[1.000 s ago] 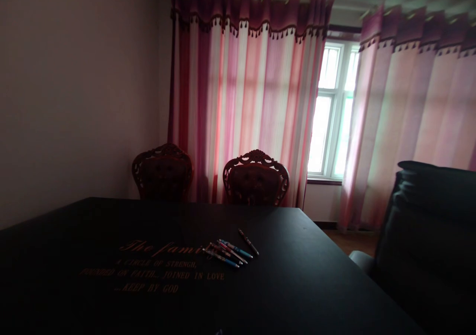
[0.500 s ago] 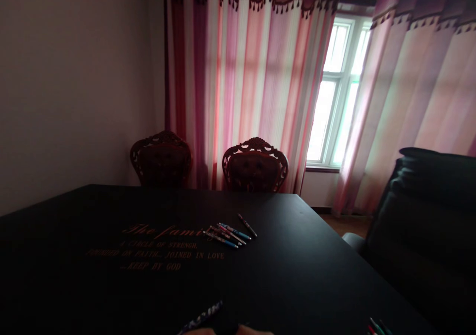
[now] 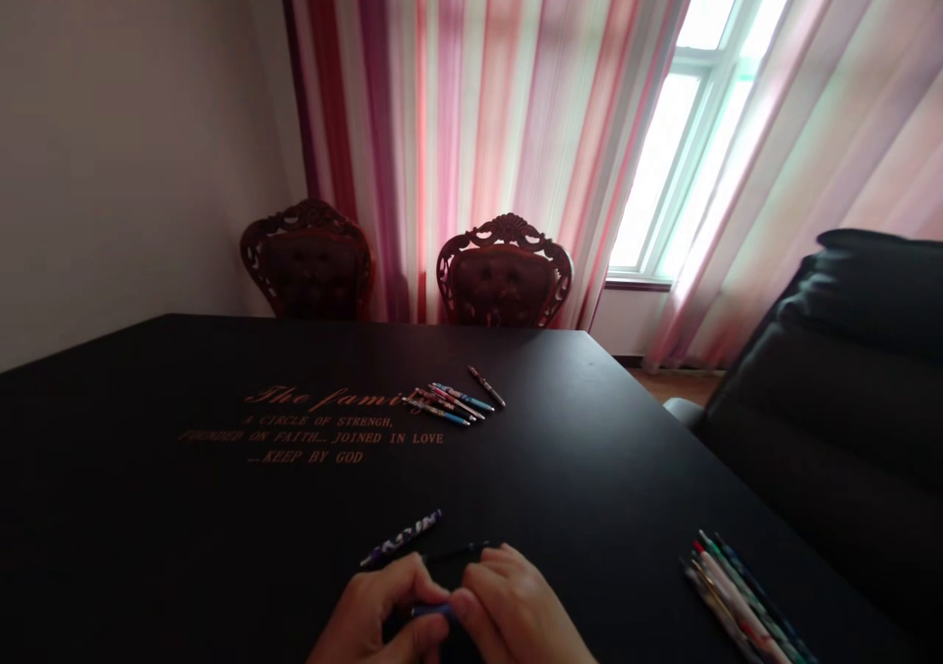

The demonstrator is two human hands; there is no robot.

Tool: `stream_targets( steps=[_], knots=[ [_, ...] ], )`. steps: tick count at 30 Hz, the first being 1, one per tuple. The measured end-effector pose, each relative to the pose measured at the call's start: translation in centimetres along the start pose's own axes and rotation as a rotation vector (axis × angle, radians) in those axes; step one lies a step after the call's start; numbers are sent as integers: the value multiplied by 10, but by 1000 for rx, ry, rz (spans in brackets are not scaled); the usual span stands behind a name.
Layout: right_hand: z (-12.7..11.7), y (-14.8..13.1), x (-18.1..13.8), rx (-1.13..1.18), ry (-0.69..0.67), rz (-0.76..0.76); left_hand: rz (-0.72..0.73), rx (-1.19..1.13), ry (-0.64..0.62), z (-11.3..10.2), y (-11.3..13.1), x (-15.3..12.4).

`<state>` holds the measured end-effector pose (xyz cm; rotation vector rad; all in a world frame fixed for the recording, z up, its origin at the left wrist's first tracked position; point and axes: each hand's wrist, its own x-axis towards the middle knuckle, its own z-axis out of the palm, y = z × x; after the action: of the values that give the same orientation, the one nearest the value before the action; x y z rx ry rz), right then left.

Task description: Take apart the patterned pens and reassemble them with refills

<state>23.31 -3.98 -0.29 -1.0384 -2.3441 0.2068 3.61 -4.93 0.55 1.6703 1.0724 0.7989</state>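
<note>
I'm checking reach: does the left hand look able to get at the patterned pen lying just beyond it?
Probably yes: nothing visible separates the left hand from the patterned pen, though that hand grips a blue item.

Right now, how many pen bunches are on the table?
2: far bunch over the right end of the lettering, near bunch on the right side of the table, cut off below. Others may be hidden.

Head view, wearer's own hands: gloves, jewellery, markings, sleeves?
Left hand and right hand are ungloved, with no rings or markings visible. The frame's lower edge cuts both off, so no sleeves show.
</note>
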Motion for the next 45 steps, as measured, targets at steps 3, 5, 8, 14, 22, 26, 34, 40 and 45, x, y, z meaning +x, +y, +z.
stream_targets(
  steps=[3, 5, 8, 14, 22, 26, 34, 40, 45],
  knots=[
    [-10, -4, 0, 26, -54, 46, -29, -43, 31, 3, 6, 0],
    [-14, -7, -1, 42, -75, 80, -42, -70, 47, 5, 6, -1],
    [-19, -10, -1, 57, -82, 118, -49, -93, 53, 3, 4, 0],
    [-44, 35, -3, 192, 183, 347, -57, -157, 293, -32, 5, 12],
    [-50, 76, -4, 136, 184, 513, 218, 445, 256, -23, 0, 11],
    [-38, 66, -4, 94, 107, 459, 180, 612, 161, -15, 2, 8],
    [-40, 54, -3, 32, 9, 427, 129, 697, 120, -22, -1, 11],
    [-37, 49, -1, 52, 20, 409, 80, 773, 310, -40, -21, 21],
    [-29, 37, 2, 44, 47, 291, 3, 784, 293, -44, -31, 24]
  ],
)
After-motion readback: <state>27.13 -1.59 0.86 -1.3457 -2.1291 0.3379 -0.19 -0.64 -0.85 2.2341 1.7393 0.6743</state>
